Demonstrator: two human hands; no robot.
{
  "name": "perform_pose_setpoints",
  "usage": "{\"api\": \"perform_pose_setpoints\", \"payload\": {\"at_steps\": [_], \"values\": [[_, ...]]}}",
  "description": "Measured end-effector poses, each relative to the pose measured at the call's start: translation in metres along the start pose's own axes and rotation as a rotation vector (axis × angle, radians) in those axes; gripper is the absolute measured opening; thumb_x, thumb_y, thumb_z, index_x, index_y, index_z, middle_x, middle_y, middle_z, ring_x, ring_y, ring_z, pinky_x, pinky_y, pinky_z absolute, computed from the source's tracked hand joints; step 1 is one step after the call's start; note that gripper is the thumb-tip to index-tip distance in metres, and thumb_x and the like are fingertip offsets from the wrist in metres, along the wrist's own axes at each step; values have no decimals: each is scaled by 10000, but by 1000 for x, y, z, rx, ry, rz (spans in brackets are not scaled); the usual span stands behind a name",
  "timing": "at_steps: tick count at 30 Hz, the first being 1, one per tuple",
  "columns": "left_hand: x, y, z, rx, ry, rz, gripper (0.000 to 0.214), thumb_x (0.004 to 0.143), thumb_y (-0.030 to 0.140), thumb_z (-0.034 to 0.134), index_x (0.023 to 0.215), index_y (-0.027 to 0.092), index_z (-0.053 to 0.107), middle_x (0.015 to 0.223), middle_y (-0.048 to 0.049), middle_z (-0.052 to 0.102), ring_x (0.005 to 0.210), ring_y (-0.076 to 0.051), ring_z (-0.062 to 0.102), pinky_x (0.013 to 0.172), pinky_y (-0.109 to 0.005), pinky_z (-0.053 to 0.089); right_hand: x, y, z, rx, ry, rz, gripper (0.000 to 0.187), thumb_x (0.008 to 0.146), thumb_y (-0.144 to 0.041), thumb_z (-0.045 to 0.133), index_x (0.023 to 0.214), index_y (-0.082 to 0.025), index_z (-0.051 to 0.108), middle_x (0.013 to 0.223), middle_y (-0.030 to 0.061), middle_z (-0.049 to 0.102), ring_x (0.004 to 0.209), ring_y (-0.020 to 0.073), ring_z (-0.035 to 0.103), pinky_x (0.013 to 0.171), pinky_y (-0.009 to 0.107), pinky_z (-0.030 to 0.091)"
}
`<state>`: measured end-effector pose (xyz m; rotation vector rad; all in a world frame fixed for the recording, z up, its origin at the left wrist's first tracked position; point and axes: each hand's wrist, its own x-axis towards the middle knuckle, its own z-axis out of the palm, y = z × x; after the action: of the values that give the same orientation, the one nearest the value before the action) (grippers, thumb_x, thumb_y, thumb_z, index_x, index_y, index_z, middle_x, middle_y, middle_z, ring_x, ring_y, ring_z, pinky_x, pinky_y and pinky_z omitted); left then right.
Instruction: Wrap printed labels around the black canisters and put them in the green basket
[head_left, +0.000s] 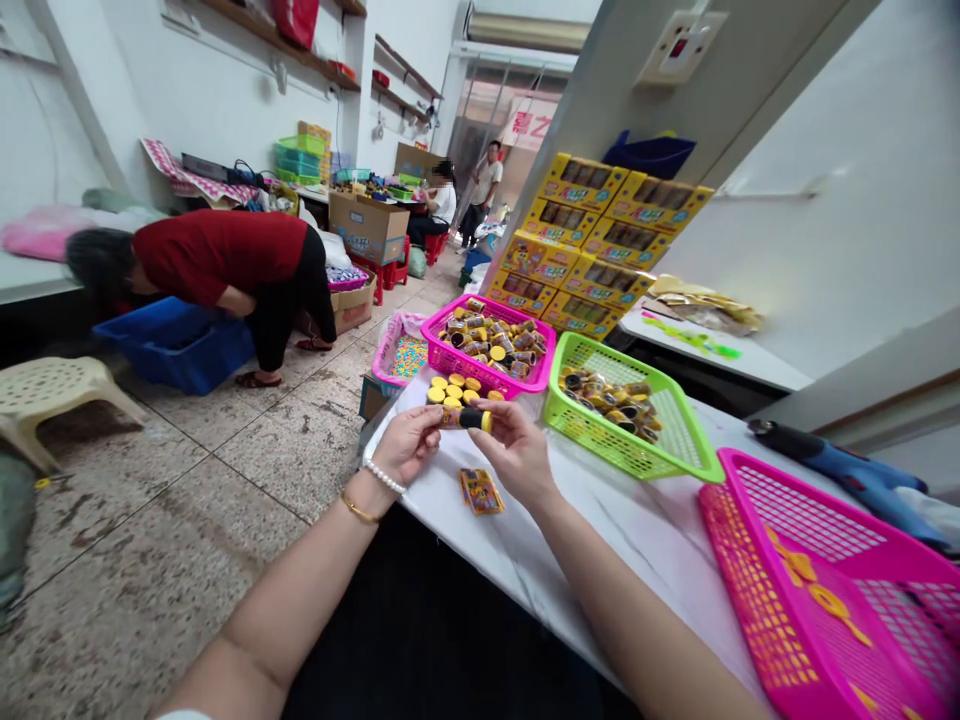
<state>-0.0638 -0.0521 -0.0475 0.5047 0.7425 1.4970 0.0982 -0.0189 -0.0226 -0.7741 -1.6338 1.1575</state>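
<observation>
Between my two hands, above the white table [570, 540], lies a small black tube [472, 419] with a yellow end and a printed yellow label part. My left hand [409, 445] pinches its labelled end. At the yellow end, the fingers of my right hand [517, 450] are closed on the same tube. Just below them on the tabletop is a small pile of printed yellow labels [481, 491]. Several yellow-capped pieces [454, 385] stand grouped behind the hands, partly hidden by them.
A pink basket [431, 350] and a green basket [615, 452] hold many similar tubes. At right are another pink basket [739, 570] with yellow plastic parts and a blue power tool [840, 465]. Yellow boxes [592, 245] are stacked behind. A person in red [225, 250] bends over a blue bin [176, 345].
</observation>
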Motion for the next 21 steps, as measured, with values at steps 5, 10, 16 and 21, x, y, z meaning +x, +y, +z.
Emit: {"api": "perform_pose_setpoints", "payload": {"at_steps": [5,10,16,21], "values": [[-2,-6,1,48,32,51,348,675,330,852,812,80,654,617,6,576,407,-22,397,358,-168,161,1,-1,-2,65,-50,61,381,688,-404,842,949,-243,615,1010,54,732,957,243,690,935,447,550],[-4,-6,3,57,128,140,503,640,455,864,954,147,621,822,8,606,513,-26,483,387,-135,243,7,-2,-11,104,30,44,370,673,-370,852,953,-250,642,876,0,676,751,176,621,685,332,565],[-14,-9,9,208,-48,123,579,585,544,881,898,105,669,649,-3,574,487,-86,487,375,-189,287,3,-14,-10,-180,-208,-61,260,706,-284,795,956,-240,743,979,56,662,878,220,633,687,310,544],[3,-24,2,269,4,160,617,554,641,847,827,124,649,526,27,525,416,-78,403,374,-202,280,0,-6,-11,-306,-223,-96,276,791,-182,674,1056,-237,725,986,72,677,860,228,678,757,348,590]]}}
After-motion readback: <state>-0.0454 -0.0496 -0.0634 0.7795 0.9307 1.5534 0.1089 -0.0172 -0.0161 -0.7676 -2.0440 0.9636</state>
